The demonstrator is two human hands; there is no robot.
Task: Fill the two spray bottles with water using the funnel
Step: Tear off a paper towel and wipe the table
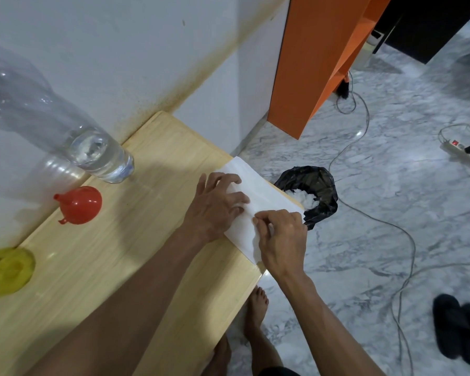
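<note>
A red funnel [79, 204] lies on its side on the wooden table [136, 240], near the wall. A big clear water bottle [65, 131] stands behind it with a little water at its bottom. No spray bottle is in view. At the table's right end lies a white tissue pack [258, 194]. My left hand [215, 204] rests flat on it, fingers spread. My right hand [281, 240] pinches a white tissue at the pack's near edge.
A yellow cloth [7, 270] sits at the table's left edge. A black-lined bin [314, 191] with white tissues stands on the marble floor right of the table. Cables, a power strip [464, 150], black slippers [461, 327] and my bare feet are on the floor.
</note>
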